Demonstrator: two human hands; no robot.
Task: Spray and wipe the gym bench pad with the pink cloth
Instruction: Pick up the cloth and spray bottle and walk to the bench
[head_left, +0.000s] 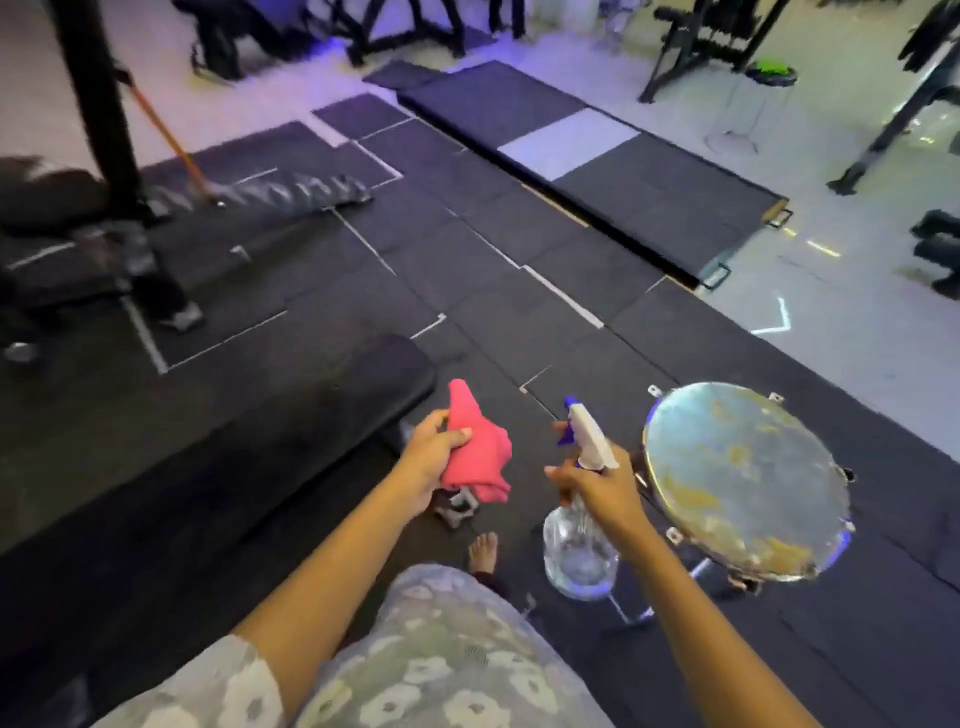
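The black gym bench pad runs from the lower left toward the centre, its rounded end near the middle of the view. My left hand holds the bunched pink cloth in the air just past the pad's end. My right hand grips the neck of a clear spray bottle with a white head and blue nozzle. The nozzle points left, toward the cloth and the pad. The bottle hangs over the floor, to the right of the bench.
A round, worn metal stool top stands right next to the bottle. Black rubber floor tiles spread ahead. A rack upright and another bench stand at the left. A raised dark platform and machines lie farther back. My bare foot shows below.
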